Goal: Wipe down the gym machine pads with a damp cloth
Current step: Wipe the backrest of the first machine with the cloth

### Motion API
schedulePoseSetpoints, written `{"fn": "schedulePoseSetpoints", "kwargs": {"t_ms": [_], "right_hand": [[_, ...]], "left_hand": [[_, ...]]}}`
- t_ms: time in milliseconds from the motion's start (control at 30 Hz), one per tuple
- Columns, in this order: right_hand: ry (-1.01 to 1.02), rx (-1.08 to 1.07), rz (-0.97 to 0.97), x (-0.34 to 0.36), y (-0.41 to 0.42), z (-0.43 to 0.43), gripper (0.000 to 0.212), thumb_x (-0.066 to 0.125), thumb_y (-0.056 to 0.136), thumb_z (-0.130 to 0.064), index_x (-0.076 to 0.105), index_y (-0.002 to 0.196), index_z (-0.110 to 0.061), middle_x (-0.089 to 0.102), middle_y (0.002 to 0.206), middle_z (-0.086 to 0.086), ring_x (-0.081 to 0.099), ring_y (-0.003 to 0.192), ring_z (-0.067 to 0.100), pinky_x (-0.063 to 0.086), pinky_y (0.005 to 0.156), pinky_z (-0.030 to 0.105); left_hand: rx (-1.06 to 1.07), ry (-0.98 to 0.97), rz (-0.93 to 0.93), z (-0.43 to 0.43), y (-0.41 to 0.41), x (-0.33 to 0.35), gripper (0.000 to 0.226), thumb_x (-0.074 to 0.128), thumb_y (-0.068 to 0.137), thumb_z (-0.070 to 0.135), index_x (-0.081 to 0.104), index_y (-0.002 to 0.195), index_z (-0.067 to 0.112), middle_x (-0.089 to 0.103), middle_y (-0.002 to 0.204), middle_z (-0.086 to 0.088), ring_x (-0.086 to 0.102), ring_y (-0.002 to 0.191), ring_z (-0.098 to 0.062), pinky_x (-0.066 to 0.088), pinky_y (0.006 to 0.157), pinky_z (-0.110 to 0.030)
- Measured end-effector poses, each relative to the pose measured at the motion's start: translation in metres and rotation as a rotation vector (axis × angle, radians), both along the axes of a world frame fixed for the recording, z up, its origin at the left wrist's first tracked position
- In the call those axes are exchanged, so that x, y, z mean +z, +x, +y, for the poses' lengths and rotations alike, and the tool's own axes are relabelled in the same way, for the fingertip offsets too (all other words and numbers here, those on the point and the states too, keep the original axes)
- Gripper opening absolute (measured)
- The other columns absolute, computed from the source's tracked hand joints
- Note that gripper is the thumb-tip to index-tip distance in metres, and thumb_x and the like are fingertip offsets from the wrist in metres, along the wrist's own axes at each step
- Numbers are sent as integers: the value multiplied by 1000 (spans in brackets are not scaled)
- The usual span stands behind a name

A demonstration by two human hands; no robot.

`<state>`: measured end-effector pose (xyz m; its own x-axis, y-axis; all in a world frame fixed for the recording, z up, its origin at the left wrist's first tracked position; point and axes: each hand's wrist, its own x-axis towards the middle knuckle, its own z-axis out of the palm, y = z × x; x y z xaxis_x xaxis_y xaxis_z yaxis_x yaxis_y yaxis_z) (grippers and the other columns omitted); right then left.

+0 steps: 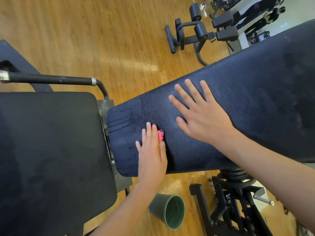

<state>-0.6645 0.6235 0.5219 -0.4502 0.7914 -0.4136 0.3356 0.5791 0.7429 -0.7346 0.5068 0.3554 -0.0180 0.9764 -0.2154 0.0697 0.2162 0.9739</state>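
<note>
On the long pad [255,99], the left hand [151,150] presses the pink cloth [160,135], likely soft and limp, under a flat grip; the right hand [201,116], spread, braces on firm-looking vinyl.

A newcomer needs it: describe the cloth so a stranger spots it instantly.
Start at the long dark bench pad. At its narrow end, the left hand presses a cloth onto it. Only a bright pink edge shows beside the thumb, vivid against the dark vinyl.

Left hand [151,155] flat; right hand [201,116] splayed flat.
</note>
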Motion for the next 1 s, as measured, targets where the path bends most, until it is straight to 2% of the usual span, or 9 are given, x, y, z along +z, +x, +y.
{"fn": "schedulePoseSetpoints", "kwargs": {"t_ms": [100, 233, 333, 467, 667, 900, 1000], "right_hand": [[4, 7, -2, -1, 0, 1, 67, 21, 105, -50, 17, 164, -18, 10, 171, 16, 4, 157, 40, 3, 124, 63], [13, 19, -10, -2, 1, 1, 67, 20, 105, -50, 16, 164, -18, 10, 171, 16, 4, 157, 40, 5, 123, 63], [19, 27, -11, -2, 2, 2, 67, 19, 105, -50, 16, 164, -19, 10, 171, 16, 3, 157, 40, 6, 123, 64], [19, 29, -3, -4, 3, 3, 67, 20, 105, -51, 17, 164, -19, 11, 170, 16, 5, 157, 40, 6, 123, 64], [27, 32, 6, -4, 4, 3, 66, 22, 104, -49, 22, 163, -18, 15, 170, 16, 8, 157, 41, 7, 123, 64], [34, 33, -5, -4, 3, 2, 67, 22, 104, -49, 22, 163, -18, 15, 170, 16, 8, 157, 41, 7, 123, 64], [33, 35, -15, -4, 3, 2, 67, 21, 105, -50, 19, 164, -18, 12, 170, 16, 5, 157, 41, 6, 123, 65]], "left_hand": [[-12, 0, 46, -5, 2, -4, 67, 5, 101, 52, 9, 163, 29, -13, 166, 21, -12, 157, -15, 2, 126, -59], [23, -16, 20, 17, -2, -8, 64, 14, 102, 58, 10, 162, 37, -14, 165, 29, -15, 157, -17, 0, 119, -67], [46, 4, -35, 22, 0, -11, 65, 27, 102, 62, 11, 161, 39, -10, 166, 29, -15, 156, -12, -3, 119, -63], [101, 9, -117, 8, 7, -13, 54, 25, 108, 46, 13, 159, 36, -6, 166, 26, -8, 156, -4, -3, 127, -57], [33, -1, -146, -36, 17, -7, 49, 24, 111, 38, 7, 156, 37, -7, 166, 24, -14, 154, 1, -8, 128, -40], [59, -20, -84, -36, 21, -4, 49, 25, 110, 36, 9, 156, 36, -9, 165, 25, -19, 153, -2, -7, 127, -43], [113, -8, -106, -21, 14, -8, 47, 24, 111, 38, 11, 157, 38, -7, 166, 27, -16, 154, -1, 5, 129, -46]]}}
